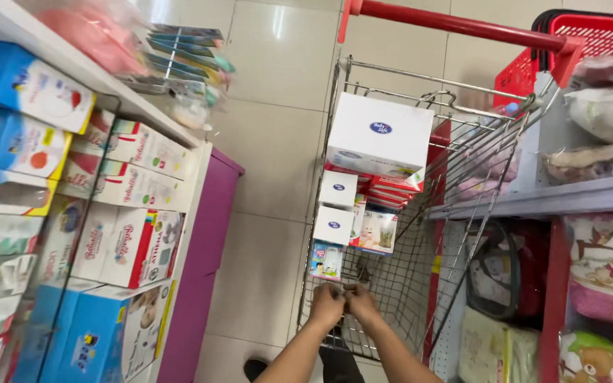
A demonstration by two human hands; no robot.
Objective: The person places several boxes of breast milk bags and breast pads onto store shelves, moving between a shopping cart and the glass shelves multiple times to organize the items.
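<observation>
A wire-mesh metal shopping cart with a red plastic handle (455,25) stands on glossy beige floor tiles (278,142), between a shelf of glossy cardboard boxes (129,191) at nine o'clock and a grey shelf of plastic-wrapped soft goods (604,191) at three o'clock. Inside the cart, white rectangular cartons (379,135) are stacked above smaller printed boxes (376,230). At six o'clock, the left hand (326,305) and right hand (360,303) meet at the cart's near wire rim, fingers curled together around something small; what it is, I cannot tell.
</observation>
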